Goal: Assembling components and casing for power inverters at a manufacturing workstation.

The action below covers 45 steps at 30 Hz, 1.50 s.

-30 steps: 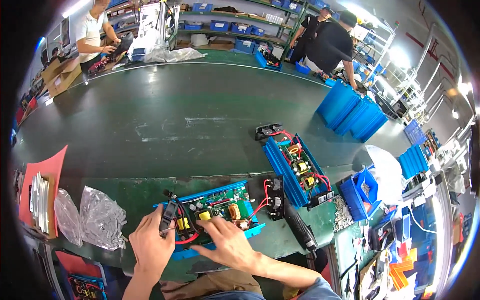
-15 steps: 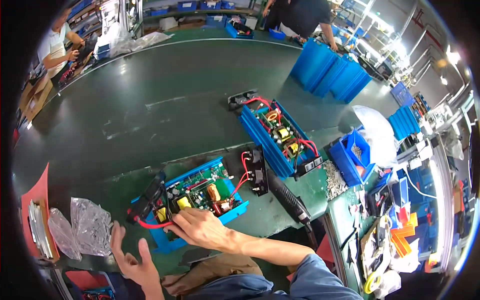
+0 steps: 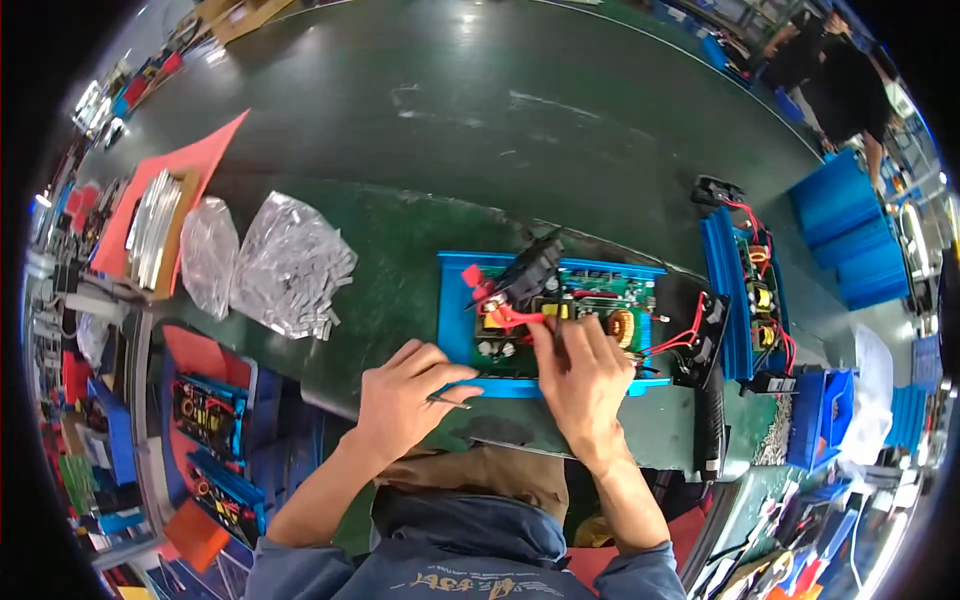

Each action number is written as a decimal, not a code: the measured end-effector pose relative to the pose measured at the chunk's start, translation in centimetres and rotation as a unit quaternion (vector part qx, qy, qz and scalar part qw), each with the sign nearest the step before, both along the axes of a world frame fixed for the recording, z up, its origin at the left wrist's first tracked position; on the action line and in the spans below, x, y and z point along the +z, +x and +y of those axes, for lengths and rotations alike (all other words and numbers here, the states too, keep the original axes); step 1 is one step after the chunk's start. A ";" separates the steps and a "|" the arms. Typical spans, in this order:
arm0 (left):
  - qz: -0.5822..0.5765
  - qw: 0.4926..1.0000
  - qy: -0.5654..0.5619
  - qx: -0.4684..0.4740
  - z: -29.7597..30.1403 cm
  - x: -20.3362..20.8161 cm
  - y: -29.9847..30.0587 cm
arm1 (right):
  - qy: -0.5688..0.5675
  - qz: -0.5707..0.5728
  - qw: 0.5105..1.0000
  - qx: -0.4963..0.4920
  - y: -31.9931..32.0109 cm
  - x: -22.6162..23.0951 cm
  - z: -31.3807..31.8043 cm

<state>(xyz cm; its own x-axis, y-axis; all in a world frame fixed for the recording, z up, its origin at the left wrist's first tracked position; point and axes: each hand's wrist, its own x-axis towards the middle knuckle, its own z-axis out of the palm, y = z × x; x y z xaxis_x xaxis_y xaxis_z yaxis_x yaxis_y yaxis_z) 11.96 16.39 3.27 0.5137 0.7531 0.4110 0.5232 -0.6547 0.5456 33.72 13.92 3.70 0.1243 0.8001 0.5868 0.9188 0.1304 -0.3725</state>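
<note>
Both hands have come up onto the blue-cased circuit board (image 3: 560, 320): left hand (image 3: 405, 395) pinches a small dark part (image 3: 452, 401), right hand (image 3: 585, 375) presses fingers together on its components

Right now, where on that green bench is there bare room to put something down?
The widest bare patch is the dark green belt beyond the open blue unit. A smaller gap lies between the clear bags and that unit. It is crowded around both hands and rightward, by the second blue unit and parts bin.
</note>
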 end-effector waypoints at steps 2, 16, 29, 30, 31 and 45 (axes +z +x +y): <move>-0.007 1.000 -0.023 0.009 -0.1 0.2 0.4 | 0.019 0.004 1.000 0.017 0.6 0.3 0.2; -0.101 0.988 -0.108 0.048 -0.5 0.0 -2.1 | -0.046 0.002 0.998 0.038 1.6 2.1 -1.4; 0.068 0.971 0.048 0.226 7.8 -0.4 -9.7 | 0.022 0.017 0.959 -0.283 11.3 -2.3 -15.0; 0.068 0.974 0.032 0.214 8.5 -1.1 -9.6 | -0.011 -0.067 0.943 -0.326 12.6 -2.2 -15.9; 0.098 0.972 0.045 0.211 8.9 -1.2 -9.2 | -0.029 -0.076 0.927 -0.367 12.5 -1.8 -16.0; 0.157 0.961 -0.079 0.215 11.7 -1.7 -13.5 | -0.185 0.076 0.924 -0.326 12.4 -0.1 -20.0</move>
<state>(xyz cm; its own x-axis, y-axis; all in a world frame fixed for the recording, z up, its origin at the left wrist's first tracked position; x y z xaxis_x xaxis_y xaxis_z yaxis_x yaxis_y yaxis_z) -1.55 28.07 1.57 0.2207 0.9636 0.1506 0.8820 -0.2631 0.3911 46.13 -6.07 3.56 0.7087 0.6692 0.2234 0.6909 -0.5942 -0.4119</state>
